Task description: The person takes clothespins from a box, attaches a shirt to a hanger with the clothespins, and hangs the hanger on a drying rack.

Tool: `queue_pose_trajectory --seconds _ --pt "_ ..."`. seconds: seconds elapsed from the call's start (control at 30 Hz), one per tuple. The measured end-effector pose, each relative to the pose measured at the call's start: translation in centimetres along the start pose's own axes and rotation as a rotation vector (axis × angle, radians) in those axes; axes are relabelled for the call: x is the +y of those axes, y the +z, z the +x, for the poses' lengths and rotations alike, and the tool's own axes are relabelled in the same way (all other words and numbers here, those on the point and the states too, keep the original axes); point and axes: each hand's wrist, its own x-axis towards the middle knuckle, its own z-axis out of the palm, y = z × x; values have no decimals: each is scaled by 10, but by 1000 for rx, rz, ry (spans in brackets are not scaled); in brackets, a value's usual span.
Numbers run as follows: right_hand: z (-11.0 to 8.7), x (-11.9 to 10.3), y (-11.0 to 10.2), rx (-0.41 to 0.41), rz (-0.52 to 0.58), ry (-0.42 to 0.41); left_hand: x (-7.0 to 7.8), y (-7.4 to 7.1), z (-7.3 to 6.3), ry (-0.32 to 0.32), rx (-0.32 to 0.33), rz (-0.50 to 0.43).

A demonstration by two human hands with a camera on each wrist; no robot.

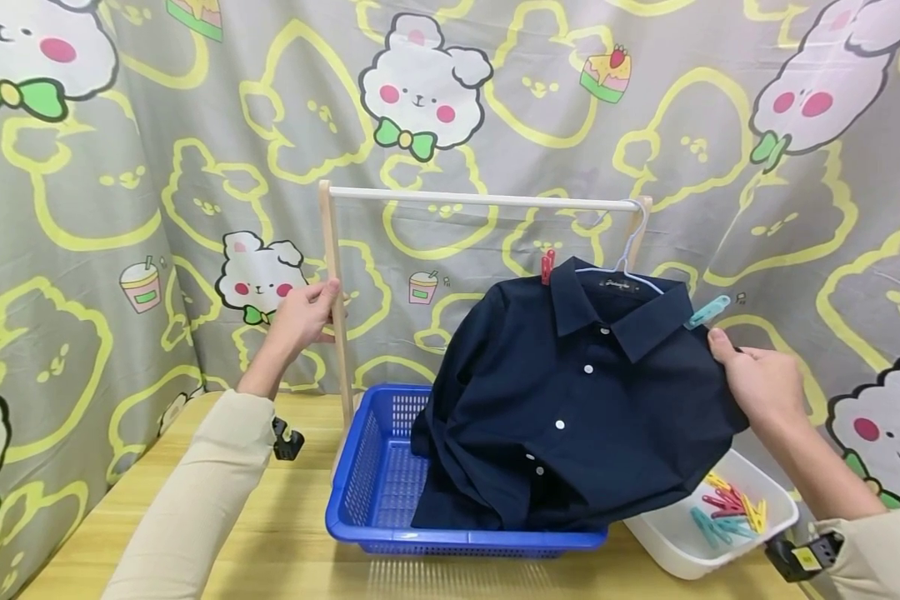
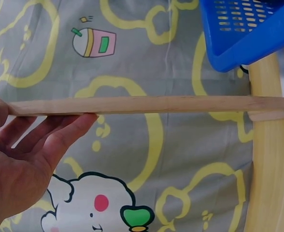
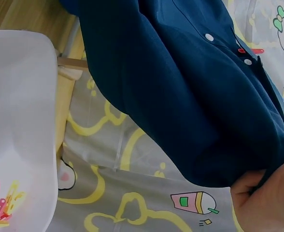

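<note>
A dark navy button-up shirt (image 1: 637, 417) hangs on a light blue hanger (image 1: 632, 242), its hook over the right end of the white rack bar (image 1: 457, 198). A red clothespin (image 1: 547, 267) clips one shoulder and a teal clothespin (image 1: 708, 311) the other. My right hand (image 1: 768, 387) pinches the shirt near the teal pin, thumb on the front of the cloth; in the right wrist view its fingertips disappear behind the fabric. With the left hand (image 1: 300, 321) I hold the rack's left wooden post (image 2: 171, 104) between thumb and fingers. The shirt's lower part droops into the blue basket.
Under the shirt stands a blue perforated basket (image 1: 457, 539) on the wooden table (image 1: 270, 517). To its right, a white bin (image 1: 690, 560) holds several yellow, red and teal clothespins (image 1: 727, 504). A patterned curtain (image 1: 195, 350) closes off the back and sides.
</note>
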Motion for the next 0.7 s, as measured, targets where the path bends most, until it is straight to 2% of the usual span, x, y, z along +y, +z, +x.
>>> queue_pose_trajectory --seconds 0.2,0.53,0.7 --pt "0 1 -2 -16 10 6 0 0 -1 4 4 2" --pt "-1 7 0 -25 9 -81 0 0 -2 8 3 0" --pt "-2 7 -1 -46 -5 -96 -1 0 -1 8 4 6"
